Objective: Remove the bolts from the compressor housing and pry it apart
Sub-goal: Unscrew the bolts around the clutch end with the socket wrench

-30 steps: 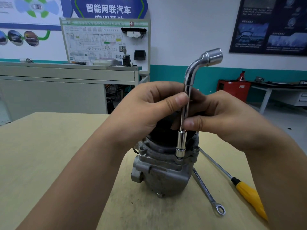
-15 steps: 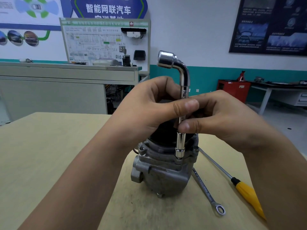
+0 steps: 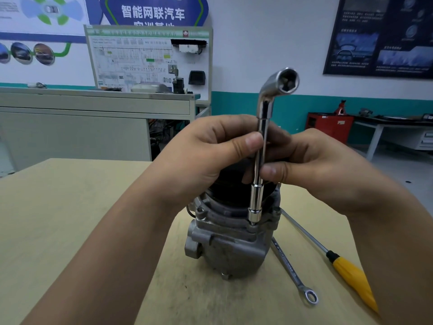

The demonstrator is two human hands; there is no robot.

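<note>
A grey metal compressor housing (image 3: 230, 249) stands upright in the middle of the wooden table (image 3: 58, 219). A chrome L-shaped socket wrench (image 3: 261, 160) stands vertically, its lower socket seated on a bolt (image 3: 252, 223) at the housing's flange. Its bent upper end points toward me and to the right, showing the hex opening. My left hand (image 3: 206, 156) pinches the wrench shaft between thumb and fingers from the left. My right hand (image 3: 314, 167) pinches the same shaft lower down from the right. Both hands hide the housing's dark top.
A combination spanner (image 3: 294, 275) lies on the table to the right of the housing. Beside it lies a screwdriver with a yellow handle (image 3: 351, 280). Behind the table stand a grey workbench (image 3: 93, 113), a display board and a red cabinet (image 3: 330, 127).
The wrench has turned on the bolt: its bent end pointed right, then left, and now points toward me and to the right. Both hands stay on the shaft.
</note>
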